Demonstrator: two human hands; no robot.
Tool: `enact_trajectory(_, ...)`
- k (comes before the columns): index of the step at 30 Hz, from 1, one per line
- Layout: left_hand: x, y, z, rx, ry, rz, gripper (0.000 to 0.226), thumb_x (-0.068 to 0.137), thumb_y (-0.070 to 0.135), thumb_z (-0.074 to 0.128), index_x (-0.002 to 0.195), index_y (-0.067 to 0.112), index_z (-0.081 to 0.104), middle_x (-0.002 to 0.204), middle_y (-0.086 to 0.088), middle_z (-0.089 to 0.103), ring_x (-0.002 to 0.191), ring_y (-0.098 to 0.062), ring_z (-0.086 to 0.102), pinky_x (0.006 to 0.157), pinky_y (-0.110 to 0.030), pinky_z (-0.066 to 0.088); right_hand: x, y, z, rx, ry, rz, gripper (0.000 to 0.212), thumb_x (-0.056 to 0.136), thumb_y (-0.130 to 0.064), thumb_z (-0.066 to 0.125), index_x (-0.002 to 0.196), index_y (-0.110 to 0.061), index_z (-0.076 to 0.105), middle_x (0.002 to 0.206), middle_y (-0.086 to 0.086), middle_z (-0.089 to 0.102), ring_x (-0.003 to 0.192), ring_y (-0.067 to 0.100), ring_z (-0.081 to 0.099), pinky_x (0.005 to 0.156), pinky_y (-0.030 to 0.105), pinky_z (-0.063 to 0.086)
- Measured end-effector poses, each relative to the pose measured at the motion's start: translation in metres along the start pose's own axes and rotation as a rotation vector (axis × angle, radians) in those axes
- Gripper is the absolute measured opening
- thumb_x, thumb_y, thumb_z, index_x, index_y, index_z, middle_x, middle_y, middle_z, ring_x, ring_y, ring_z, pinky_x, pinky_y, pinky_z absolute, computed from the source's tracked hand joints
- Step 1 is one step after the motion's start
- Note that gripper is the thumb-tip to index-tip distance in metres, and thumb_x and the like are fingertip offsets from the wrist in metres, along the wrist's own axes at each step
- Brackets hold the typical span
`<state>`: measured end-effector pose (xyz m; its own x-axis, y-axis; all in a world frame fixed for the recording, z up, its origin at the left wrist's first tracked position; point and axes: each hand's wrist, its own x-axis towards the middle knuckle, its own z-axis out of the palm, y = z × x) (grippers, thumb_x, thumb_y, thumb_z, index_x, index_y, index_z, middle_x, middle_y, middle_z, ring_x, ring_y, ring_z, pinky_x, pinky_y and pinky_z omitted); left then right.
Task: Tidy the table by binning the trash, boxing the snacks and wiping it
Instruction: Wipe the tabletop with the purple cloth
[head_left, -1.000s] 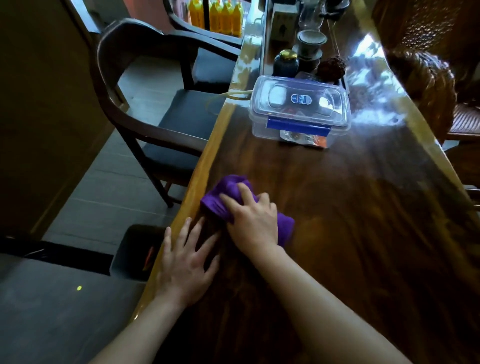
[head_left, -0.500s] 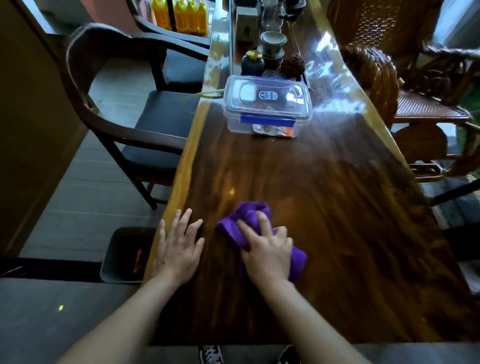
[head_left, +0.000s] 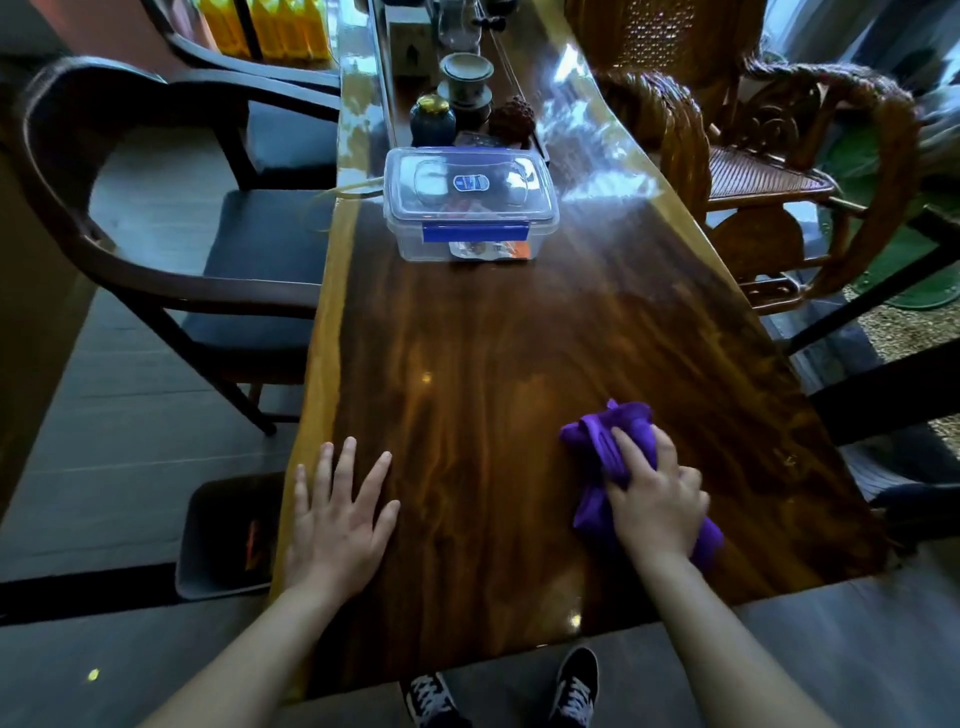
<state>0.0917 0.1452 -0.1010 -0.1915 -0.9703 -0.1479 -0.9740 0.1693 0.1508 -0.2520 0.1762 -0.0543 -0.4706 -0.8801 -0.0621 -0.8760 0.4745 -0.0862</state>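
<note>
A crumpled purple cloth (head_left: 605, 436) lies on the dark wooden table (head_left: 519, 338) near its front right. My right hand (head_left: 652, 491) presses down on the cloth and grips it. Flat on the table near the front left edge rests my left hand (head_left: 337, 514), fingers spread, holding nothing. A clear plastic snack box (head_left: 470, 202) with a closed lid and blue latch stands further back at the table's middle; snack packets show through its wall. A dark bin (head_left: 223, 535) sits on the floor left of the table, with something orange inside.
Behind the box stand a tea tray with a dark jar (head_left: 432, 117), a lidded cup (head_left: 465, 78) and a pinecone-like ornament (head_left: 511, 118). Dark wooden chairs (head_left: 156, 234) are on the left, rattan chairs (head_left: 753, 171) on the right. Yellow bottles (head_left: 270, 26) stand far back.
My right hand has slid the purple cloth across the table from the left edge towards the right. The left hand stays flat near the left edge. The view has pulled back.
</note>
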Motion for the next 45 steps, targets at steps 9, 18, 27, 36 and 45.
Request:
enact_trajectory(9, 0.009, 0.018, -0.027, -0.650, 0.073, -0.193, 0.075, 0.080, 0.061, 0.023, 0.146, 0.031, 0.042, 0.158, -0.005, 0.034, 0.150, -0.023, 0.016, 0.122, -0.052, 0.000, -0.078, -0.125, 0.014, 0.095, -0.098, -0.445, 0.066, 0.074, -0.053, 0.064, 0.138, -0.047, 0.049, 0.154, 0.004, 0.041, 0.101, 0.036, 0.052, 0.082, 0.046, 0.047)
enact_trajectory(18, -0.006, 0.060, -0.025, -0.412, -0.005, 0.300, 0.065, 0.089, 0.072, 0.028, 0.148, 0.059, 0.004, 0.166, 0.006, -0.003, 0.152, -0.013, -0.008, 0.121, -0.041, 0.006, -0.075, -0.051, 0.015, 0.164, -0.139, -0.676, 0.081, 0.086, -0.069, 0.049, 0.153, -0.055, 0.004, 0.168, 0.000, 0.002, 0.141, 0.034, 0.034, 0.112, 0.050, 0.034)
enact_trajectory(27, 0.021, 0.081, -0.010, -0.142, -0.136, 0.319, 0.084, 0.086, 0.071, 0.026, 0.149, 0.044, -0.022, 0.161, 0.002, -0.027, 0.150, -0.017, -0.018, 0.121, -0.040, -0.004, -0.037, -0.034, 0.023, 0.196, -0.156, -0.816, 0.080, 0.087, -0.055, 0.054, 0.157, -0.038, 0.020, 0.154, 0.009, 0.036, 0.109, 0.022, 0.054, 0.086, 0.036, 0.053)
enact_trajectory(36, 0.058, 0.150, -0.002, -0.112, -0.110, 0.314, 0.082, 0.089, 0.069, 0.023, 0.149, 0.040, -0.024, 0.159, 0.000, -0.031, 0.148, -0.016, -0.024, 0.120, -0.037, -0.006, 0.020, 0.015, 0.009, 0.153, -0.141, -0.812, 0.081, 0.086, -0.051, 0.059, 0.156, -0.036, 0.021, 0.153, 0.010, 0.039, 0.106, 0.023, 0.056, 0.081, 0.035, 0.052)
enact_trajectory(45, 0.112, 0.240, 0.003, -0.090, -0.105, 0.433, 0.083, 0.092, 0.063, 0.031, 0.149, 0.041, -0.025, 0.160, -0.003, -0.028, 0.149, -0.019, -0.022, 0.118, -0.034, -0.012, 0.071, 0.088, 0.000, 0.140, -0.100, -0.691, 0.076, 0.090, -0.053, 0.051, 0.157, -0.037, 0.019, 0.153, 0.010, 0.039, 0.112, 0.024, 0.057, 0.083, 0.038, 0.052)
